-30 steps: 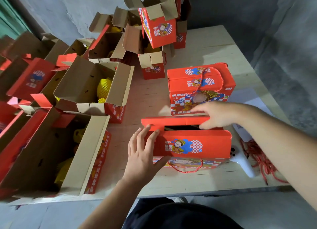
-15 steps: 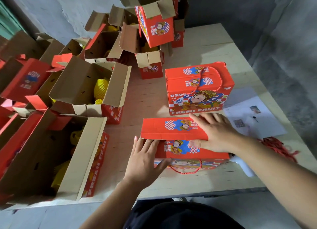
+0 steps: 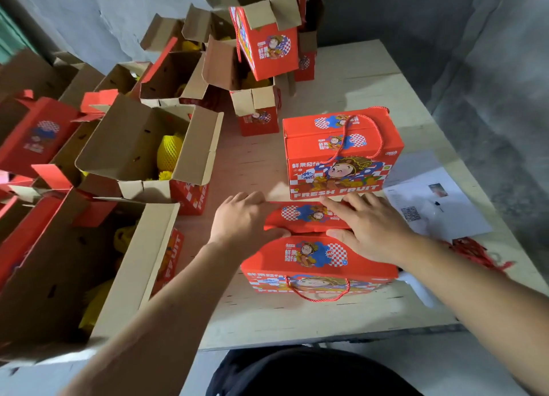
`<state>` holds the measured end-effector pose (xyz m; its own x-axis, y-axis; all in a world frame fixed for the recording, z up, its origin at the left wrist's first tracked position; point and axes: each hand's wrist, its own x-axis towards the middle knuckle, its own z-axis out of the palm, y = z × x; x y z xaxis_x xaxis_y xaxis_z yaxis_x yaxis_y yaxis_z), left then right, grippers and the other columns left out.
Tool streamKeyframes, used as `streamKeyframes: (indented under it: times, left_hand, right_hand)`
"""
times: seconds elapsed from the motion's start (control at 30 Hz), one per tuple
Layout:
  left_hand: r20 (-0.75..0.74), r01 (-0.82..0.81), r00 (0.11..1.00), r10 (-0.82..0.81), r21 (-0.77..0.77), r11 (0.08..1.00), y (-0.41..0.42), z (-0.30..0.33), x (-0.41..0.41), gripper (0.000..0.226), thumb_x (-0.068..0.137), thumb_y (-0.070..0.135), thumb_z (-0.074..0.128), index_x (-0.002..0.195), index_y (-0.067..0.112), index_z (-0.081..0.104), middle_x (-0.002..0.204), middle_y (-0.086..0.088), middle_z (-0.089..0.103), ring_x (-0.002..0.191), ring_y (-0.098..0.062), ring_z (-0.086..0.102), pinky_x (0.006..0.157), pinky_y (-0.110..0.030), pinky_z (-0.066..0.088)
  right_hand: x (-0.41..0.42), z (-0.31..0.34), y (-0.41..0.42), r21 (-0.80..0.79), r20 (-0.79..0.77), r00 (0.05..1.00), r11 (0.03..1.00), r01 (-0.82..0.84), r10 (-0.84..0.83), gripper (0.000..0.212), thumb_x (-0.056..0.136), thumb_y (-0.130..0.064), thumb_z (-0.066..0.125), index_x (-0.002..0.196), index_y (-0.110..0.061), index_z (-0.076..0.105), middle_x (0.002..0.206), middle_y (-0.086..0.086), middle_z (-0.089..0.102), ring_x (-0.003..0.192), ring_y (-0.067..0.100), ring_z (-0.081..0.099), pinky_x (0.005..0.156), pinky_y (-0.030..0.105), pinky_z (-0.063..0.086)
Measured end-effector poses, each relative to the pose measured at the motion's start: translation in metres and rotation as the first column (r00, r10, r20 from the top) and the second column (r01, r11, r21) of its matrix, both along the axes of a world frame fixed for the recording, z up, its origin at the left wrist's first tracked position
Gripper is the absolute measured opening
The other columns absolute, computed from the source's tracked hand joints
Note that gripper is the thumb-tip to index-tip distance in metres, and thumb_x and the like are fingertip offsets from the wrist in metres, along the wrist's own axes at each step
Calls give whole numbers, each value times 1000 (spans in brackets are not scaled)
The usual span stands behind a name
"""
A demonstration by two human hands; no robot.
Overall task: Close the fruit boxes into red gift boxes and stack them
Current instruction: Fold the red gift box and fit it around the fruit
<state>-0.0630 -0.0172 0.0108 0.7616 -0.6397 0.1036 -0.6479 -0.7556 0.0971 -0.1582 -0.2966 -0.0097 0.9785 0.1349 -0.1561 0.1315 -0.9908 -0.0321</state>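
A red gift box [image 3: 319,259] stands near the table's front edge, a red rope handle hanging down its front. My left hand [image 3: 242,222] grips the left end of its far top flap [image 3: 306,217], fingers over the far edge and thumb under the near one. My right hand [image 3: 367,226] lies flat on the flap's right end, thumb at the seam between the two flaps. A closed red gift box [image 3: 341,155] with a rope handle stands just behind it.
Several open boxes holding fruit in yellow foam nets [image 3: 169,155] crowd the table's left side and back, some stacked [image 3: 267,48]. A sheet of paper [image 3: 430,208] lies at right, red cords [image 3: 475,251] beyond my right wrist and a white object [image 3: 421,288] under my forearm.
The far top flap has come down onto the box. My left hand moved from the box's near left side up to the flap's left end; my right hand slid onto the flap.
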Motion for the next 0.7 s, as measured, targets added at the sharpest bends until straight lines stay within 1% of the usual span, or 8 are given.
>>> streamKeyframes:
  times: [0.1, 0.17, 0.23, 0.27, 0.37, 0.47, 0.6, 0.7]
  left_hand:
    - [55, 90, 994, -91, 25, 996, 0, 1, 7, 68, 80, 78, 64, 128, 31, 72, 102, 1, 66, 95, -29, 64, 81, -42, 54]
    - [90, 113, 990, -112, -2, 994, 0, 0, 9, 60, 83, 71, 66, 125, 29, 74, 101, 0, 66, 95, -30, 64, 79, -42, 54]
    - [114, 97, 989, -92, -35, 995, -2, -3, 12, 55, 85, 66, 70, 122, 26, 74, 102, 1, 67, 96, -29, 64, 77, -41, 55]
    - [119, 85, 990, -80, -38, 996, -5, -4, 13, 55, 86, 66, 69, 121, 24, 73, 104, 1, 67, 97, -28, 64, 78, -41, 55]
    - [157, 60, 986, -64, 30, 998, -9, -12, 12, 59, 88, 71, 59, 121, 22, 68, 109, -1, 63, 100, -28, 61, 82, -42, 54]
    - [162, 5, 987, -16, 68, 998, -1, -27, 5, 73, 87, 83, 41, 131, 27, 60, 116, -4, 55, 100, -30, 52, 90, -44, 49]
    - [127, -44, 991, 35, 67, 997, 2, -34, -1, 90, 83, 97, 25, 138, 31, 52, 122, -3, 50, 105, -29, 48, 101, -48, 41]
    - [261, -50, 965, 43, 23, 998, -3, -36, -12, 84, 90, 87, 33, 134, 20, 57, 122, -9, 54, 105, -34, 51, 102, -51, 36]
  right_hand:
    - [2, 2, -1, -11, 14, 1000, 1000, -26, 26, 81, 94, -77, 13, 164, -37, 21, 142, 3, 51, 123, 34, 52, 101, 51, 49]
    - [8, 7, -4, -59, 49, 996, 996, -65, 68, 79, 97, -75, 10, 162, -35, 28, 134, 2, 60, 114, 33, 62, 88, 47, 57]
    - [14, 11, -6, -117, 43, 995, 990, -83, 89, 78, 97, -75, 4, 162, -37, 27, 130, 0, 62, 107, 31, 66, 77, 43, 59]
    - [16, 13, -5, -116, 25, 996, 990, -77, 81, 80, 94, -75, 2, 163, -39, 22, 133, 1, 58, 109, 31, 65, 79, 43, 58]
    - [16, 11, -4, -30, -40, 997, 998, -61, 60, 83, 88, -79, 0, 163, -43, 6, 142, 3, 44, 123, 32, 51, 100, 47, 47]
    - [11, 8, -1, 11, -63, 995, 997, -79, 79, 85, 86, -87, -5, 161, -46, -7, 143, 1, 37, 132, 31, 44, 109, 50, 37]
    - [3, 4, 6, -1, -59, 998, 999, -39, 39, 84, 87, -86, 4, 158, -46, -20, 152, 5, 26, 135, 35, 41, 110, 51, 37]
    - [-1, 4, 8, 1, -71, 997, 1000, -14, 14, 88, 86, -87, 9, 156, -46, -26, 153, 8, 23, 134, 38, 42, 109, 52, 36]
